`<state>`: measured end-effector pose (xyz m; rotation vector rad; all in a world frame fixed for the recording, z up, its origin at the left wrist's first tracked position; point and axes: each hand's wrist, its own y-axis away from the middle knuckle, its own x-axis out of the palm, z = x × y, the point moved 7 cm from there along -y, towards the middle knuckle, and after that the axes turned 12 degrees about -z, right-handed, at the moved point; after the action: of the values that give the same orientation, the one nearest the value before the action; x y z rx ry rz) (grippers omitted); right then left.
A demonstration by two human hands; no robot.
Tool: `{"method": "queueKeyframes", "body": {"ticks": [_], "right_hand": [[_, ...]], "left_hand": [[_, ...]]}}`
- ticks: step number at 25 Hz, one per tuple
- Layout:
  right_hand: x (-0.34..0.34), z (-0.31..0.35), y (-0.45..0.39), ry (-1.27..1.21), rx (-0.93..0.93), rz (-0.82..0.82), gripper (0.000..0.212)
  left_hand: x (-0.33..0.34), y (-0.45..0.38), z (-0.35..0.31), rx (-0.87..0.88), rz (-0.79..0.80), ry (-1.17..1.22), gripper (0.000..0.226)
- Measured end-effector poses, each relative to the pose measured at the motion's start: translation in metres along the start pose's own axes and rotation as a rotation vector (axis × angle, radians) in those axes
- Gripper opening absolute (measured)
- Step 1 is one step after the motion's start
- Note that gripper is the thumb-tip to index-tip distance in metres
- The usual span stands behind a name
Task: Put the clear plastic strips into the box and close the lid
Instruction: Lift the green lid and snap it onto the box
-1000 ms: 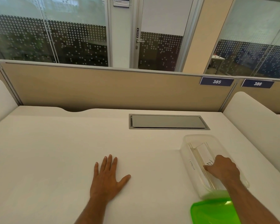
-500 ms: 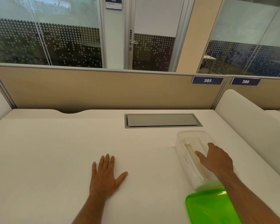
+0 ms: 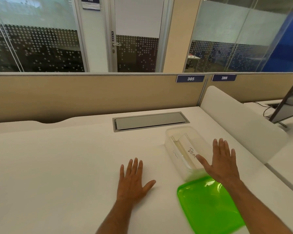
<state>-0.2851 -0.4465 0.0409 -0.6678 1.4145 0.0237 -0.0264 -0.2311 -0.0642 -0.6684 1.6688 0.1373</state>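
A clear plastic box [image 3: 172, 146] stands open on the white desk, right of centre. Clear plastic strips [image 3: 180, 149] lie along its floor beside a white slip with handwriting [image 3: 192, 152]. The translucent green lid [image 3: 208, 205] lies flat on the desk just in front of the box, its far edge touching the box's near end. My right hand [image 3: 222, 162] hovers flat over the box's near right part, fingers spread, holding nothing. My left hand [image 3: 134, 179] rests palm down on the desk left of the box, fingers apart.
A grey cable hatch [image 3: 150, 121] is set into the desk behind the box. A tan partition [image 3: 91, 95] closes the back, and a white divider [image 3: 240, 122] bounds the right side. A monitor [image 3: 289, 105] stands on the neighbouring desk.
My right hand has come up out of the box and opened flat above its near right side. The view has swung to the right. My left hand has stayed put.
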Motion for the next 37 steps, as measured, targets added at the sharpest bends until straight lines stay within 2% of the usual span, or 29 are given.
{"method": "queueKeyframes", "body": {"ticks": [6,10,13,18,21,25,28,31,37], "right_hand": [[0.007,-0.062,0.04,0.018,0.147,0.061,0.106],[0.025,-0.097,0.064,-0.079,0.302,0.194,0.1],[0.036,-0.114,0.073,-0.122,0.4,0.271,0.08],[0.045,-0.118,0.079,-0.173,0.481,0.343,0.028],[0.048,-0.117,0.081,-0.19,0.495,0.346,0.025],[0.045,-0.12,0.082,-0.226,0.516,0.358,0.022],[0.034,-0.122,0.079,-0.319,0.513,0.369,0.018],[0.012,-0.128,0.071,-0.519,0.569,0.341,0.012],[-0.031,-0.123,0.044,-0.878,0.52,0.242,0.008]], "left_hand": [[0.009,0.002,-0.064,0.057,0.046,0.076,0.103],[0.013,0.006,-0.095,0.022,0.084,0.123,0.081],[0.006,0.006,-0.108,-0.057,0.053,0.163,0.06],[0.011,0.009,-0.117,-0.272,0.192,0.349,0.034],[0.013,0.01,-0.121,-0.284,0.257,0.384,0.02],[0.01,0.009,-0.115,-0.323,0.274,0.483,0.013],[-0.001,0.011,-0.113,-0.33,0.244,0.565,0.009],[-0.021,0.007,-0.117,-0.288,0.17,0.69,0.009],[-0.078,-0.02,-0.118,-0.222,-0.113,0.91,0.003]]}}
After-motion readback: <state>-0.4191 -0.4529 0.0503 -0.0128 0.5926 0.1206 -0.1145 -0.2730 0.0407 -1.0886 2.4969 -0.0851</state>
